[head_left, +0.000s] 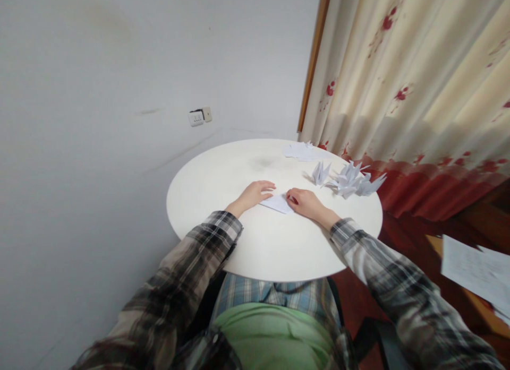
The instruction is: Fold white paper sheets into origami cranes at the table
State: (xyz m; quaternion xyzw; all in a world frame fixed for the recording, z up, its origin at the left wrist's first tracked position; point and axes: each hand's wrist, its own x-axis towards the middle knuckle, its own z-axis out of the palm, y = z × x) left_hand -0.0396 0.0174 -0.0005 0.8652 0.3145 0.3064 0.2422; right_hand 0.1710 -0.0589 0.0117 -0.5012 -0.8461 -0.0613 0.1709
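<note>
A folded piece of white paper lies flat on the round white table, between my two hands. My left hand rests at its left end, fingers stretched out and thumb apart, touching the paper's edge. Over the right end, my right hand has its fingers curled together in a pinch at the paper. Parts of the paper are hidden under both hands.
Right of my hands stand a folded paper crane and a cluster of several more cranes. Paper sheets lie at the table's far edge. Printed sheets rest on a wooden surface at lower right. A wall borders the left.
</note>
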